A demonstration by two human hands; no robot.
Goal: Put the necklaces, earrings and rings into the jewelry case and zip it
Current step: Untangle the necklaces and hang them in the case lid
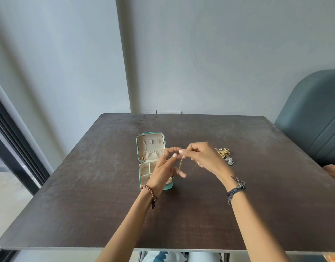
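Soft even daylight, faint shadows, wide-angle bowing at edges — fingers (181, 174) slightly motion-blurred

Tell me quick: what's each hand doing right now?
Left hand: pinching the thin gold necklace above the open case.
Right hand: pinching the same necklace.

This looks like a plain room in a home or small office, though which of the two cannot be told; a dark wooden table (181, 214) stands against a bare grey-white wall (219, 53), with a pale socket plate (168, 111) just behind its far edge. A padded grey-blue chair (314, 118) sits at the right; a dark-framed sliding door (13, 137) runs along the left.
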